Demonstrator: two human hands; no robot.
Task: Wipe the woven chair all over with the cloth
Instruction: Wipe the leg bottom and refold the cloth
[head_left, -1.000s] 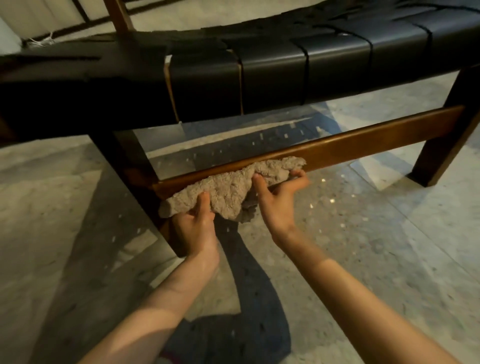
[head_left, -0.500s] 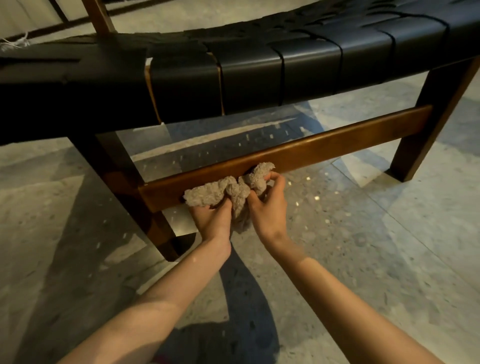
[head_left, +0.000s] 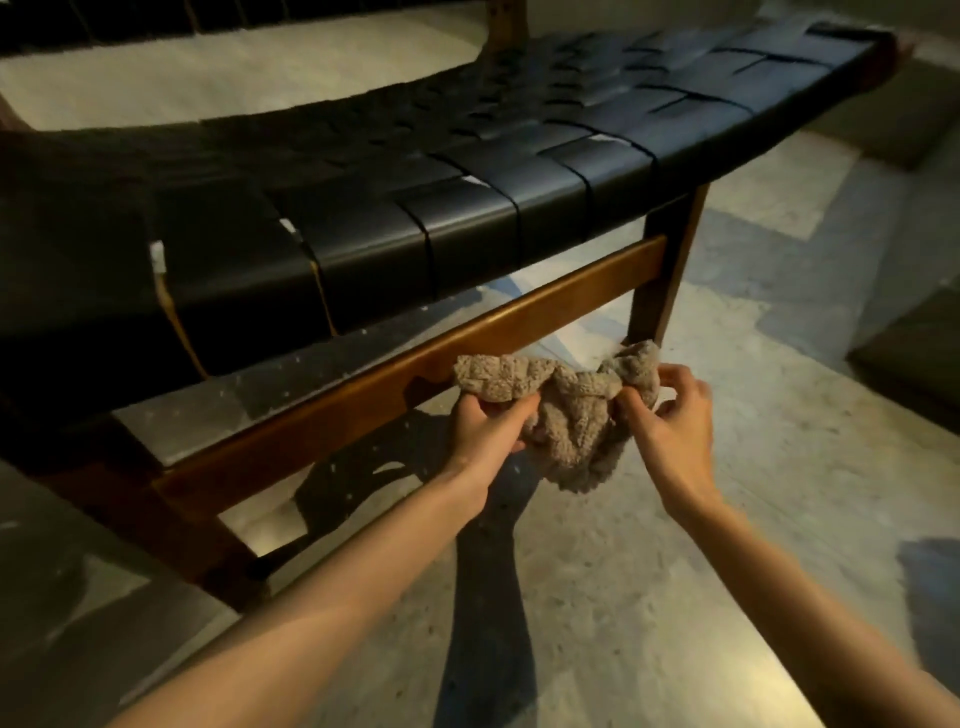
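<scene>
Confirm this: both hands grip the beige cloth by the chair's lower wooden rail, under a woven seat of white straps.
One thing is wrong: the woven seat is made of black straps, not white, as the head view shows. The rest stands: the left hand and right hand both grip the beige cloth by the chair's lower wooden rail.

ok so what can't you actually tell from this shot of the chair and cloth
Head view only:
- The back: cut off by the top edge, only a post shows.
- The seat: its left end is dark, blurred and runs off the left edge.
- The far legs: hidden behind the seat.
- Whether the cloth touches the rail: they overlap, so contact is unclear.
</scene>
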